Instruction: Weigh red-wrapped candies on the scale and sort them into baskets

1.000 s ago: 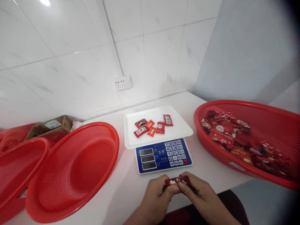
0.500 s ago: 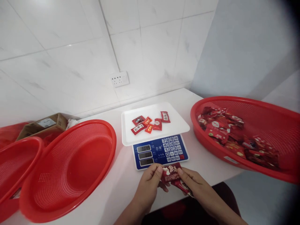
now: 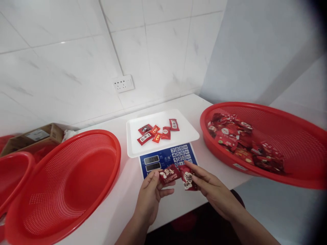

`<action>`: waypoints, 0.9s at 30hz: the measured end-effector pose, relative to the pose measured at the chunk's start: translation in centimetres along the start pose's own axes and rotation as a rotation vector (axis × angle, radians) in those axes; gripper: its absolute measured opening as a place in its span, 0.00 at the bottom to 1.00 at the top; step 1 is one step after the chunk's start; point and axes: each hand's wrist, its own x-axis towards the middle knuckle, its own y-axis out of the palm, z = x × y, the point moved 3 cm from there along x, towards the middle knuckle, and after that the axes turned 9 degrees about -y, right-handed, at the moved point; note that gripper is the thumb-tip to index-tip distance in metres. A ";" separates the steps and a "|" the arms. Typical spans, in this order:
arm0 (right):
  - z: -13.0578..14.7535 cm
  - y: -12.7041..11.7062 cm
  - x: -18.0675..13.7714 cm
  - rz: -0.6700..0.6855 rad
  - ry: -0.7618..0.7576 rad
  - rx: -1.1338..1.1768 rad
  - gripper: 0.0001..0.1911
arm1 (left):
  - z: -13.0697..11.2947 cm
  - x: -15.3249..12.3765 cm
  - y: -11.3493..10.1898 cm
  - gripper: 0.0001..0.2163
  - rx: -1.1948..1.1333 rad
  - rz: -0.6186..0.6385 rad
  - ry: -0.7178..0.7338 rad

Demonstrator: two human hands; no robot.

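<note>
My left hand [image 3: 150, 195] pinches a red candy packet [image 3: 169, 174] just in front of the blue scale [image 3: 168, 159]. My right hand [image 3: 211, 189] holds a second red packet [image 3: 187, 179] beside it, fingers partly stretched. The two packets are apart. The scale's white tray [image 3: 184, 136] carries several small red packets [image 3: 157, 131].
A red mesh basket [image 3: 304, 149] on the right holds several red packets [image 3: 242, 139]. An empty red mesh basket [image 3: 66, 183] sits on the left, with another red basket [image 3: 12, 173] at the far left. A cardboard box [image 3: 30, 136] stands by the tiled wall with its socket [image 3: 123, 83].
Both hands rose from the table's front edge toward the scale. The packets held together between them have been drawn apart, one in each hand.
</note>
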 end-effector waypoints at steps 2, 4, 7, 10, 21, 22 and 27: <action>0.4 0.1 0.2 0.012 -0.061 0.024 0.27 | -0.2 -0.1 -0.1 0.13 -0.016 -0.013 0.001; 1.0 0.2 0.6 0.018 -0.113 0.034 0.28 | -0.2 -0.2 -0.2 0.12 -0.017 -0.015 0.003; 2.4 0.6 1.7 0.021 -0.188 -0.001 0.27 | 0.4 -0.2 -0.5 0.12 0.000 0.002 -0.005; 4.5 1.4 4.2 0.018 -0.291 -0.114 0.25 | 1.3 -0.2 -0.7 0.14 0.022 0.031 -0.026; 8.0 3.6 9.1 -0.028 -0.696 -0.675 0.22 | 2.1 -0.6 -2.4 0.19 0.180 0.054 0.012; 7.0 3.2 7.9 0.044 -0.622 -0.632 0.21 | 2.1 -0.7 -2.7 0.19 0.230 0.051 0.030; 0.9 2.6 0.9 0.634 -0.053 -0.282 0.31 | 2.5 -1.1 -2.5 0.16 0.563 0.069 0.163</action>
